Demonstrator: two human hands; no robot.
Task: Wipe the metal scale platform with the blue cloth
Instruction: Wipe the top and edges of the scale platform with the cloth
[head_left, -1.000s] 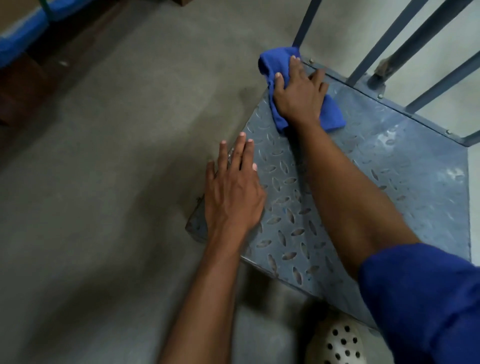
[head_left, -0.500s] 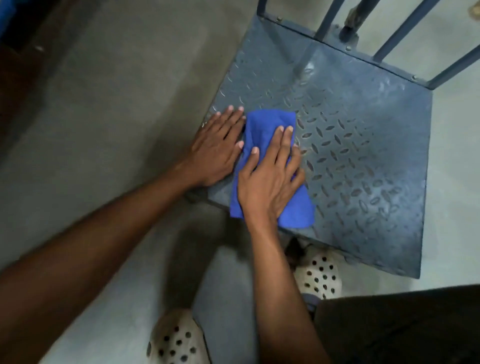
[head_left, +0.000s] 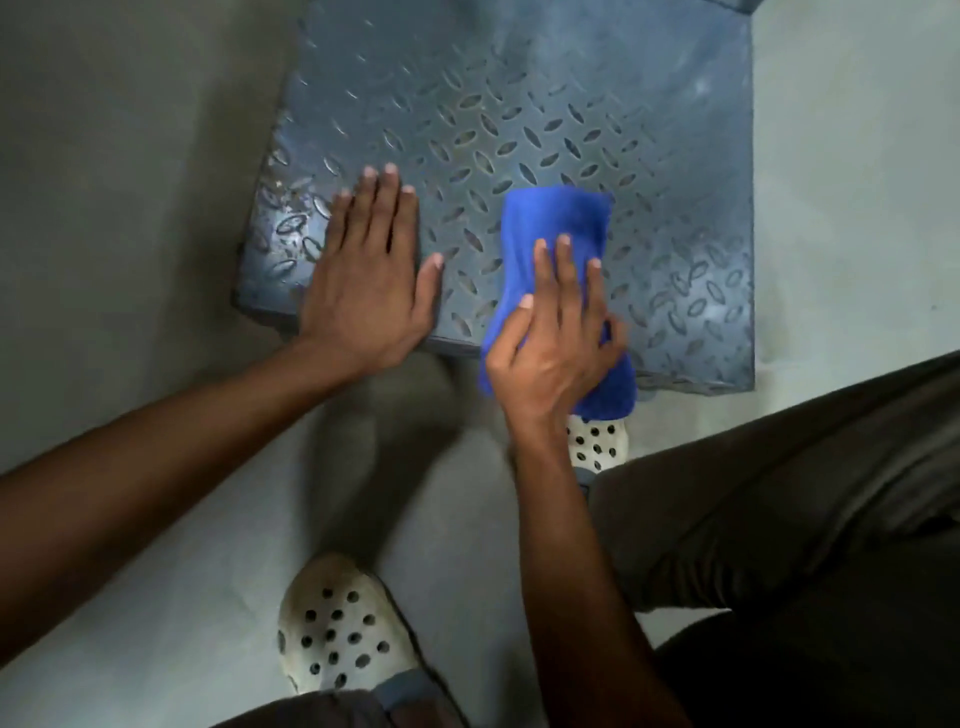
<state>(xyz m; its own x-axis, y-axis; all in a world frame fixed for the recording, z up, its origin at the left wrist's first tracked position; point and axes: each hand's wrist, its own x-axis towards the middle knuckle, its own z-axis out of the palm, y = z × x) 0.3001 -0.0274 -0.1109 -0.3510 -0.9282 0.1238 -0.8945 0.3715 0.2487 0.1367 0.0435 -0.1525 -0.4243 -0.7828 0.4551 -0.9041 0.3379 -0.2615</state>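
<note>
Where the right hand lies just right of the frame's centre, its fingers are stretched out and slightly spread, pressing flat on a blue cloth. The thumb rests along the cloth's left edge and the little finger bends a little at its right side. I cannot tell whether that finger hooks the fabric. The cloth is bunched narrow under the palm and wider above the fingertips. Its upper part lies on the platform, and its lower end hangs past the platform's near edge. In the picture that end overlaps the toe of a white holed clog.

To the left, apart from the cloth, the left hand lies palm down on the platform. Its fingers are straight and close together and its thumb is stretched out to the right. The heel of that hand reaches the platform's near edge, close to the lower-left corner.

The platform is a grey-blue metal plate with a raised oval tread pattern, and it fills the upper middle of the frame. It sits on a pale grey floor. A second white clog stands at the lower centre. Dark trousers fill the lower right.
</note>
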